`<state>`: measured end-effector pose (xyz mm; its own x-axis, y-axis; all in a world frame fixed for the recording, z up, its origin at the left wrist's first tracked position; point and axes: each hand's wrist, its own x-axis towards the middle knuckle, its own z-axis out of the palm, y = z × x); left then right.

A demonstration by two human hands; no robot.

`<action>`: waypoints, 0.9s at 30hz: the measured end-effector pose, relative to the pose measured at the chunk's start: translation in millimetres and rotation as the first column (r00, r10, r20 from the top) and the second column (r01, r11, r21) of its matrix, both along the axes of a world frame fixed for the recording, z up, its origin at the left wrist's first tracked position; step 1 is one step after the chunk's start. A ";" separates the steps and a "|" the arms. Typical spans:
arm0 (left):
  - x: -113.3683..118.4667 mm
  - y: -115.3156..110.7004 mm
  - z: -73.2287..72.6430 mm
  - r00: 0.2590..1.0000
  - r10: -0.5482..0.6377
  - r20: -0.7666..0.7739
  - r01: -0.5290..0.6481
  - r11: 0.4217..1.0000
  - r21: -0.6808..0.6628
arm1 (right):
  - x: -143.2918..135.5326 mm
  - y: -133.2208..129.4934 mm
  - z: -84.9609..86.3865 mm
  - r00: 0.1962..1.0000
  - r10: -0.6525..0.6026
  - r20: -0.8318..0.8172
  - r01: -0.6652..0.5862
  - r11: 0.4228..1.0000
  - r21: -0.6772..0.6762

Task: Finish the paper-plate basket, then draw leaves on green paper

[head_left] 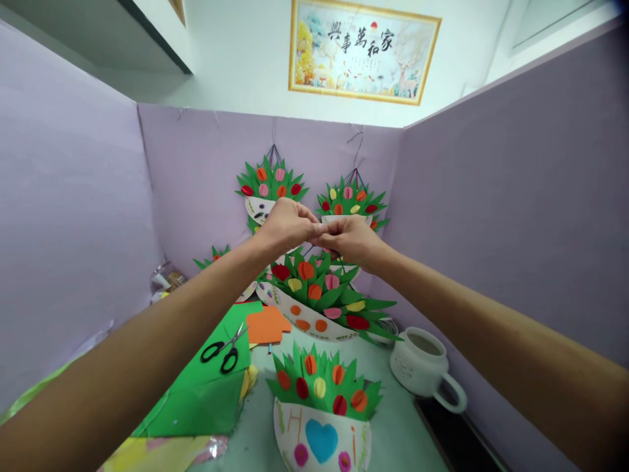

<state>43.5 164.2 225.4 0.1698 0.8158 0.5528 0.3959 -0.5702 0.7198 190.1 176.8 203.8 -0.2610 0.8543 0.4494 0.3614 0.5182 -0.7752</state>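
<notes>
My left hand (291, 224) and my right hand (350, 240) meet in front of the back panel, fingertips pinched together. Thin dark strings run down from them to a paper flower basket (314, 321), which hangs tilted, its right side lower. It has green paper leaves, round red, orange, pink and yellow flowers, and a white bowl with orange dots. What lies between the fingertips is too small to see, probably the string's upper part. Below, on the table, lies another paper basket (319, 439) with a blue heart and the letters "H" and "i".
Two more paper baskets hang on the purple back panel (196, 177), partly behind my hands. Scissors (228, 351) lie on green paper (196, 400) at left, beside orange paper (268, 325). A white mug (417, 360) stands at right by a dark flat object (457, 432).
</notes>
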 end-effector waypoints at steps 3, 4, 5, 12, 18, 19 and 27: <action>2.3 -3.0 2.2 0.995 0.076 -0.058 -0.072 0.995 0.072 | 0.2 -2.2 -0.1 0.999 0.003 0.032 -0.004 1.000 0.030; 2.4 -4.6 2.9 0.991 0.100 -0.085 -0.089 0.989 0.119 | 0.6 -3.7 -0.1 0.999 0.011 0.047 -0.013 0.999 0.048; 2.4 -6.3 3.5 0.987 0.123 -0.106 -0.103 0.980 0.171 | 1.1 -5.3 -0.3 0.998 0.023 0.060 -0.027 0.998 0.061; 2.2 -2.8 1.8 0.970 0.244 0.012 -0.235 0.919 0.318 | 2.5 -11.2 -4.3 0.997 0.080 0.017 -0.080 0.997 0.001; 1.2 3.8 3.9 0.960 0.268 0.085 -0.280 0.893 0.353 | 1.3 -11.7 -3.7 0.998 0.027 0.062 -0.026 0.999 -0.020; 1.2 4.7 4.6 0.961 0.260 0.095 -0.277 0.896 0.347 | 0.9 -11.4 -3.8 0.997 0.017 0.074 -0.016 1.000 -0.016; 1.0 16.7 12.2 0.989 0.140 0.056 -0.147 0.977 0.154 | 1.4 -6.3 -9.5 0.999 -0.039 0.018 0.040 0.997 -0.066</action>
